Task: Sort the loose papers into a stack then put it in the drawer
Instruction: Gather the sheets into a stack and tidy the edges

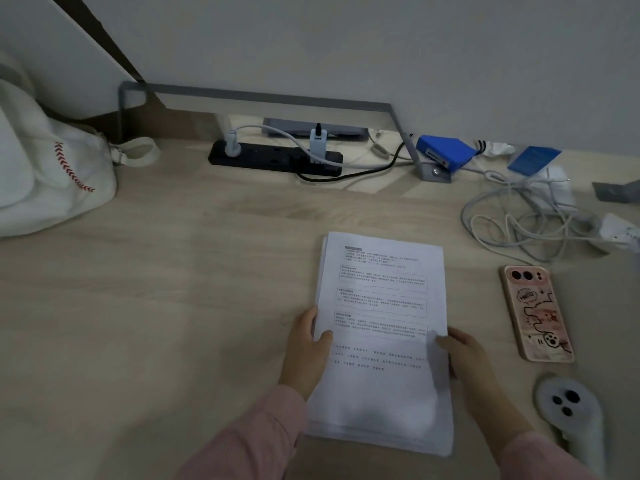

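Observation:
A stack of white printed papers (381,296) lies on the wooden desk (173,306), right of centre, its edges roughly squared. My left hand (306,351) grips the stack's left edge, thumb on top of the top sheet. My right hand (465,358) holds the right edge, thumb lying on the page. Both sleeves are pink. No drawer is in view.
A phone in a pink case (535,313) lies right of the papers, a white controller (571,414) below it. Tangled white cables (526,220), blue boxes (445,152), a black power strip (273,159) and a grey monitor stand (263,97) line the back. A white bag (52,174) sits far left.

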Available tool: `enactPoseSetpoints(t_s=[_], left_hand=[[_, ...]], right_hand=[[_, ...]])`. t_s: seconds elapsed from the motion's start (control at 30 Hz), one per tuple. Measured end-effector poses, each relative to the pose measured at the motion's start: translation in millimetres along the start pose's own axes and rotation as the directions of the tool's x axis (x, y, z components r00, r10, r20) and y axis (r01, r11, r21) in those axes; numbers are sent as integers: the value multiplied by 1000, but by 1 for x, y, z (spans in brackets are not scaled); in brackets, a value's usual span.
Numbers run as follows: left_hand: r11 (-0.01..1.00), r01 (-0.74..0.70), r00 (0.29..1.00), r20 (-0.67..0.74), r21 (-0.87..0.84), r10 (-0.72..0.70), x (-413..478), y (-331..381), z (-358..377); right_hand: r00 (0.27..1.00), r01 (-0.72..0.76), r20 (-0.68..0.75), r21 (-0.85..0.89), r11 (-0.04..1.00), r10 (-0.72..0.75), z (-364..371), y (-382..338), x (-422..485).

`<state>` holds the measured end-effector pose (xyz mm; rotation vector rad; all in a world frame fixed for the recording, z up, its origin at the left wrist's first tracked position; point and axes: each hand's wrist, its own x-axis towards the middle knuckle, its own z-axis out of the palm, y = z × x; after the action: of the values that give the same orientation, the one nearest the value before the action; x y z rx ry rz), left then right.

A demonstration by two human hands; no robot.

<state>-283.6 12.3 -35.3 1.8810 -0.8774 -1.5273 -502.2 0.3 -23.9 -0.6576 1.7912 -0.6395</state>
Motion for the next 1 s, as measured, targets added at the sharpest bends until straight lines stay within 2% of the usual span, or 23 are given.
enactPoseSetpoints(t_s=[0.13,0.2,0.33,0.47,0.53,0.63,0.67,0.73,0.87,0.93,1.0], left_hand=[[999,22,999,-46,-40,-24,-4,0,-20],[997,32,997,-65,-68,-37,-6,-4,-31],[993,14,991,-128,-117,-29,-14,-13,-55],[970,8,976,-211,-242,-60,-18,-15,-87],[960,-7,982,-183,-280,-46,-13,-13,-107],[931,3,999,-41,-365,-20,-10,1,-135],[931,-13,999,-37,-365,0,-11,8,-141],[926,-123,988,-137,-358,78,-18,24,-152],[857,-413,891,-333,-307,310,-36,49,-167],[822,-498,838,-397,-275,375,-40,52,-174],[812,-529,815,-416,-247,404,-40,50,-181]], right_hand=[[990,-71,124,71,995,62,19,-6,3],[990,-40,140,94,995,27,35,-7,2],[954,19,292,150,989,-62,67,-15,-11],[931,98,338,141,985,-141,89,-28,-23],[911,140,372,133,981,-180,97,-40,-32],[871,184,429,164,969,-238,107,-62,-48],[860,204,438,180,962,-264,109,-70,-53],[835,259,440,213,942,-330,112,-87,-63],[786,393,392,279,876,-477,120,-112,-78],[784,433,340,301,850,-519,128,-118,-81],[799,456,285,286,843,-529,137,-116,-82]])
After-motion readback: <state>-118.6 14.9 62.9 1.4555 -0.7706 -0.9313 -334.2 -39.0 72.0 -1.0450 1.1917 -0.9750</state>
